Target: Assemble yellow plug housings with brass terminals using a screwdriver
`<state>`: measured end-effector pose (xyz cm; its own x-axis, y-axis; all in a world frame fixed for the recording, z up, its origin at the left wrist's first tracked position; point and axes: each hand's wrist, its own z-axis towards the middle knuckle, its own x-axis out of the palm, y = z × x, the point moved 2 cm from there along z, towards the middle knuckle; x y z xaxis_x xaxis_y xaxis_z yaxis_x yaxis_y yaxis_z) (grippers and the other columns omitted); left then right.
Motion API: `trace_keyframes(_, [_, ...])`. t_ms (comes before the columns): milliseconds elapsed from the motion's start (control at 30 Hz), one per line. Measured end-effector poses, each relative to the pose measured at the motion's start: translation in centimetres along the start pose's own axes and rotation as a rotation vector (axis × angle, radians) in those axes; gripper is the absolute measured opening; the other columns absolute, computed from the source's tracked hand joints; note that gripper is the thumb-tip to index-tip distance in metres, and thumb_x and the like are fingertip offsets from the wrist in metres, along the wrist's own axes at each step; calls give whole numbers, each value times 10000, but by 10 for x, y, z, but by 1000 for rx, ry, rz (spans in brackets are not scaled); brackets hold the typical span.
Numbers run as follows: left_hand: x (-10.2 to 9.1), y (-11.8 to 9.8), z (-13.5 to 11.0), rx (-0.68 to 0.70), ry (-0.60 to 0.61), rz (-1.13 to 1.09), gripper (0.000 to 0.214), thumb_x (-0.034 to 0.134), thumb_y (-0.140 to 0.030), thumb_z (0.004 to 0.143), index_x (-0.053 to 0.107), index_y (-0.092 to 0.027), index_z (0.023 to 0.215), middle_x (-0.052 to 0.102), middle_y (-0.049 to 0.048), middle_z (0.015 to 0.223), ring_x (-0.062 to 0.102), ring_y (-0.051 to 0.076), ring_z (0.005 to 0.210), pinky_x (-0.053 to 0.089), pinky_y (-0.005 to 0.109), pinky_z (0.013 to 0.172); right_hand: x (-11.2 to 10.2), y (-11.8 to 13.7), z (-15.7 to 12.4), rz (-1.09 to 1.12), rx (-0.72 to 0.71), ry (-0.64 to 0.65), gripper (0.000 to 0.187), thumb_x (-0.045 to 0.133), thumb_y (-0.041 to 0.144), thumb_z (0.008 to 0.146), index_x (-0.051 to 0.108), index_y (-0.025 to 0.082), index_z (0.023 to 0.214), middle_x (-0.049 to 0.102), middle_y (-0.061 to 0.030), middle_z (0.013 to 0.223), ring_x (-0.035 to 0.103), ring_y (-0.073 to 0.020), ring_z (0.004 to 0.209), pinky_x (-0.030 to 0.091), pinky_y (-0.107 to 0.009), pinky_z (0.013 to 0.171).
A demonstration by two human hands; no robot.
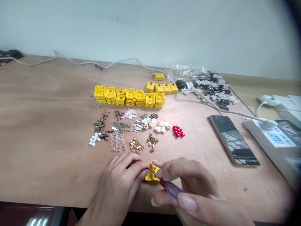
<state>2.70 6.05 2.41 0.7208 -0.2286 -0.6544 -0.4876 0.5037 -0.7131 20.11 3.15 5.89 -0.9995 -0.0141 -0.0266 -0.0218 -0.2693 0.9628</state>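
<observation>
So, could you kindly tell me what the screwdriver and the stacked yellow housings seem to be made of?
The screwdriver's grip looks like glossy, translucent purple plastic, since light shows through it. Its thin shaft looks like bright steel. The yellow housings look like opaque moulded plastic with a smooth, slightly shiny finish, though the exact plastic cannot be told.

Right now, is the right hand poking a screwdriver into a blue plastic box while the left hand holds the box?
Not quite: the plastic box is yellow, not blue, as the head view shows. The right hand is poking a screwdriver into it while the left hand holds it.
</observation>
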Motion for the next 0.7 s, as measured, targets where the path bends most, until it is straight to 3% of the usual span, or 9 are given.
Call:
trace_keyframes(100, [1, 1, -1, 10, -18, -7, 174, 525, -176, 1035, 682, -217, 972, 694, 19, 960, 641, 196, 841, 513, 329, 762, -4, 3, -3, -55, -111, 182, 605, 761, 98, 850, 640, 453, 1324, 754, 33, 1258, 778, -215, 1034, 682, -327, 839])
trace_keyframes(167, [1, 1, -1, 27, -31, -12, 147, 544, -164, 1025, 676, -219, 991, 687, 12, 953, 638, 188, 829, 506, 321, 751, -4, 6, -3, -57, -113, 247, 595, 755, 136, 873, 615, 439, 1365, 737, 17, 1299, 756, -228, 1101, 660, -350, 908])
trace_keyframes(300, [1, 1, -2, 26, -23, -33, 171, 532, -161, 1035, 674, -246, 1078, 684, 8, 985, 633, 186, 851, 497, 319, 765, 5, 8, 3, 76, 72, 115, 204, 672, 381, 961, 743, 360, 1151, 787, -8, 922, 786, -202, 790, 700, -320, 690])
trace_keyframes(367, [1, 1, -3, 11, 6, -44, 174, 531, -178, 1040, 685, -244, 1085, 685, 16, 993, 627, 196, 863, 495, 331, 781, 9, 8, 6, 58, 7, 21, 191, 660, 314, 969, 733, 384, 1131, 761, 9, 861, 763, -179, 700, 695, -304, 609])
trace_keyframes(467, [0, 2, -4, -26, 76, -84, 165, 551, -209, 1040, 696, -255, 1105, 689, 10, 994, 619, 201, 872, 481, 341, 793, 4, 7, 6, -25, -173, -43, 611, 701, -21, 817, 689, 467, 1185, 769, 58, 989, 774, -145, 788, 692, -259, 642])
trace_keyframes(533, [-1, 3, -4, -50, 116, -128, 190, 567, -202, 1036, 690, -290, 1150, 696, -12, 1001, 622, 196, 896, 465, 336, 802, -2, 5, 3, -113, -222, 6, 772, 676, -103, 740, 643, 435, 1293, 763, 34, 1175, 776, -198, 997, 703, -339, 792])
trace_keyframes(600, [-3, 5, -3, -59, 138, -160, 250, 574, -170, 1031, 678, -328, 1194, 702, -34, 995, 624, 188, 915, 448, 333, 816, -6, 4, 1, -166, -230, 70, 813, 618, -115, 764, 581, 413, 1381, 742, 7, 1274, 759, -230, 1089, 696, -403, 851])
trace_keyframes(700, [-4, 6, -2, -53, 156, -176, 295, 565, -136, 1030, 672, -338, 1215, 711, -45, 969, 623, 185, 893, 432, 332, 802, -7, 7, 4, -148, -238, 21, 768, 611, -108, 781, 631, 438, 1321, 783, 17, 1144, 796, -205, 933, 713, -353, 743])
